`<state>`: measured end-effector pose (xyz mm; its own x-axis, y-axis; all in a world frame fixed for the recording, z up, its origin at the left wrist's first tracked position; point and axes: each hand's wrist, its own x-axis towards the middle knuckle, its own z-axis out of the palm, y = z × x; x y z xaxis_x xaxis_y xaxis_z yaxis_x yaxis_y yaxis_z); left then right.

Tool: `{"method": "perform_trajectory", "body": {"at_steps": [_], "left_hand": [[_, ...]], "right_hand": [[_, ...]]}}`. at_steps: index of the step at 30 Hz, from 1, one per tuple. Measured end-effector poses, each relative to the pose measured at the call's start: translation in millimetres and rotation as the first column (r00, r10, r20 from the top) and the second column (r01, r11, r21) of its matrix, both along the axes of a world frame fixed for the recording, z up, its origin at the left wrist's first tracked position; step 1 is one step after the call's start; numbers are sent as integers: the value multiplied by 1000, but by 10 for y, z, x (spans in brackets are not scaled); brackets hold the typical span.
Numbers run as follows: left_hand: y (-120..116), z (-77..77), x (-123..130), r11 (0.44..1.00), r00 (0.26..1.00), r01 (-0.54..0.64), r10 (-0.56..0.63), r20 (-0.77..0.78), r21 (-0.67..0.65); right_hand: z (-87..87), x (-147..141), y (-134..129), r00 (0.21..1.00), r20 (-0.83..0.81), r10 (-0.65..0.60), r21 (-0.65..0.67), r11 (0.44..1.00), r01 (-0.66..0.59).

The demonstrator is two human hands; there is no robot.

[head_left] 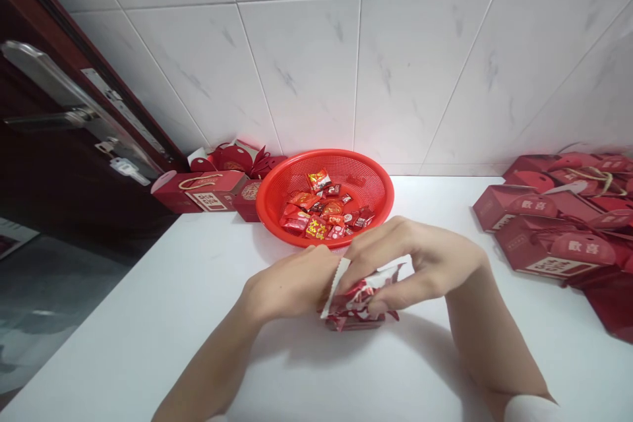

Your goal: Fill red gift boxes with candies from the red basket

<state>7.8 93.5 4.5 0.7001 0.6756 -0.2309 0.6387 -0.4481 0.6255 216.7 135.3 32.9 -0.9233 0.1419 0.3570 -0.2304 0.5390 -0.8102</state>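
- Grip, right hand (420,254): thumb and fingers pinch a white-and-red packet (357,300) above a red, box-like base (359,325).
- Left hand (289,287): alongside, probably steadying that base; fingers hidden, closure unclear.
- Colander (267,214): just beyond, apparently keeping wrapped sweets (316,227) within reach.

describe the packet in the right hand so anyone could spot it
Find the red mesh basket on the white table. Just in front, the right hand pinches a red packet; its white serrated edge sets it apart from the basket's candies.
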Motion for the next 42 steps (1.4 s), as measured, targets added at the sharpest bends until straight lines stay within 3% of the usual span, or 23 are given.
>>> {"method": "perform_trajectory", "body": {"at_steps": [5,10,16,22,32,38,42], "left_hand": [[84,79,-66,996,996,62,-57,69,-64],[130,84,-155,987,997,79,-79,10,-138],[153,50,-172,990,994,92,-85,64,-108],[150,86,-180,997,999,-41,41,1,-70],[117,87,-160,996,997,-80,80,4,-29],[120,83,-166,995,992,-86,89,91,-41],[143,65,-181,996,995,-74,77,70,-51]], "right_hand": [[-72,-12,92,989,146,-38,48,998,31],[-65,72,136,955,290,-58,109,994,27],[-69,-14,69,955,289,-64,93,995,38],[-92,-49,8,909,401,-116,150,987,60],[-34,-5,-48,905,362,-225,260,956,134],[-15,-71,-107,897,252,-364,318,906,279],[-72,-170,-132,891,286,-352,297,917,267]]}}
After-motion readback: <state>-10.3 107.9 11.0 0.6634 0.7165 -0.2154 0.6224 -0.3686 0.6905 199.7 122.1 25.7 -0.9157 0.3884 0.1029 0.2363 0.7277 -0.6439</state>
